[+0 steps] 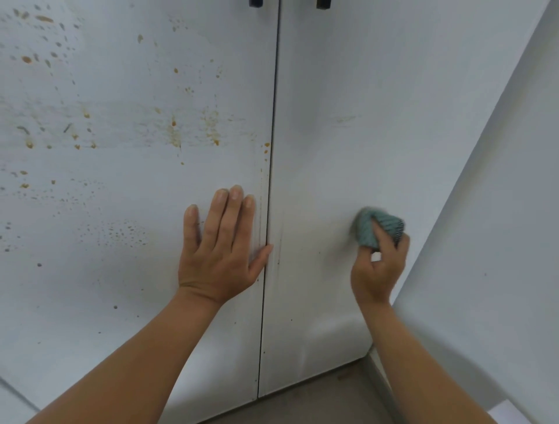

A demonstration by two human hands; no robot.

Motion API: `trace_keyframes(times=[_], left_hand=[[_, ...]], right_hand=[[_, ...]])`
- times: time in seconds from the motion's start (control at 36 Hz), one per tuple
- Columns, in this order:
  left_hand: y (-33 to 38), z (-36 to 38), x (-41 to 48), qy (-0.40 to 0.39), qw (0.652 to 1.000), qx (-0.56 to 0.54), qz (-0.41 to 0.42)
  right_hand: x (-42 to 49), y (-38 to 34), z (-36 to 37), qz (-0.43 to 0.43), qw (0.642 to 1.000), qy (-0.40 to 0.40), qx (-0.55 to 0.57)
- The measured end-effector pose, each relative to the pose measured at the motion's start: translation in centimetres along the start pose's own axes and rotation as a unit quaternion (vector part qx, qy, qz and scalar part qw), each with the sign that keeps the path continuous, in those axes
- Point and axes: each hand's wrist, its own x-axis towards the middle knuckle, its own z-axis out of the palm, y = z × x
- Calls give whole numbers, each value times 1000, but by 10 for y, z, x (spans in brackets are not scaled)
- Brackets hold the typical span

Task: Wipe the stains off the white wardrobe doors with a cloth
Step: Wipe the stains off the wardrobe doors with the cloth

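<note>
Here, left hand (220, 251) flat on door (136, 212), right hand (378, 266) (blurred) gripping cloth (370, 230)

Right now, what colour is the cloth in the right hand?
Teal green with a ribbed texture, seen in the head view: cloth.

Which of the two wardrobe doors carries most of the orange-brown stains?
The left door, under the flat left hand. The right door, where the right hand holds the cloth, looks nearly clean.

domestic interior, likely a bedroom or hallway: white wardrobe doors (136, 181) with dark handles (256, 3), orange-brown stains (175, 133), plain white side wall (499, 212), grey floor (317, 402).
</note>
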Motion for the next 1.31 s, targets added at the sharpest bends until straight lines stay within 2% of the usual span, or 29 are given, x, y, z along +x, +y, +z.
trace_keyframes(times=[0.08,0.17,0.22,0.28,0.33,0.39,0.44,0.53,0.61,0.67,0.81,0.89,1.06,1.19,1.25,1.31], left_hand=[[0,-1,1,-1,1000,-5,2],[1,0,0,-1,1000,-2,-1],[1,0,0,-2,1000,-2,-1],[1,-1,0,-6,1000,-5,2],[1,-1,0,-7,1000,-6,1],[0,-2,0,-8,1000,-5,0],[0,-3,1,-8,1000,-7,1],[1,-1,-1,-6,1000,-7,0],[1,-1,0,-8,1000,-8,1],[0,-3,0,-13,1000,-16,2],[-1,-5,2,-13,999,-45,10],[-2,-9,0,-25,998,-64,11],[-5,-11,-1,-28,996,-80,14],[-7,-16,1,-26,994,-109,7],[-6,-18,3,-22,992,-123,-1],[-5,-19,2,-18,991,-134,-7]], right_hand=[[14,-5,11,77,995,54,29],[-5,-21,24,70,996,53,19],[-29,-29,29,26,999,17,13],[-53,-34,30,-36,998,-50,19],[-67,-32,27,-108,987,-116,22],[-66,-28,22,-140,979,-144,20],[-53,-27,19,-119,986,-112,18],[-26,-30,20,-22,999,-11,26],[-15,-36,29,26,999,21,27],[-31,-39,32,1,1000,-1,23],[-70,-37,24,-121,980,-154,40],[-42,-49,22,-151,977,-147,41],[7,-108,39,-141,986,-86,36],[-67,-91,43,-88,991,-94,29],[-102,-81,40,-45,990,-128,29],[-120,-80,39,5,992,-126,28]])
